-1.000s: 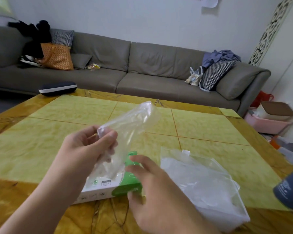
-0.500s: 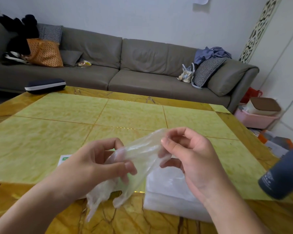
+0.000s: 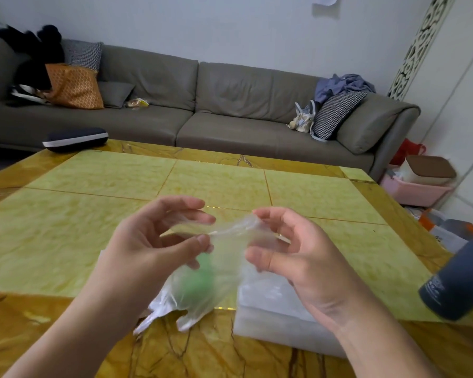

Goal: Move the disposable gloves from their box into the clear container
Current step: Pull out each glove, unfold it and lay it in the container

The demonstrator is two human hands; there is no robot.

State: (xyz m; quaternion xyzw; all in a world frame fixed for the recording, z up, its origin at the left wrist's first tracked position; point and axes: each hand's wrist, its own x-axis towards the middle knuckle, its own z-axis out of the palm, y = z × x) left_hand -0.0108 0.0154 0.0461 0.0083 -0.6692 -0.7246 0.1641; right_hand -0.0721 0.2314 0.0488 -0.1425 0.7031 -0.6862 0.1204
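Observation:
A thin clear disposable glove [image 3: 213, 279] hangs above the table, its fingers pointing down. My left hand [image 3: 150, 249] pinches its cuff on the left, and my right hand [image 3: 292, 257] pinches the cuff on the right, stretching it between them. The green and white glove box [image 3: 202, 271] lies mostly hidden behind the glove and my left hand; only a green blur shows through the plastic. The clear container [image 3: 273, 317] sits on the table under my right hand, with white plastic inside.
The yellow-green marble table [image 3: 224, 186] has a brown border. A dark blue bottle [image 3: 459, 285] stands at the right edge. A dark case [image 3: 75, 139] lies at the far left corner. Behind are a grey sofa [image 3: 202, 105] and a pink bin [image 3: 418, 186].
My left hand lifted the glove from the box and my right hand came up to take the other side of the cuff. Both hands now hold it spread a little wider.

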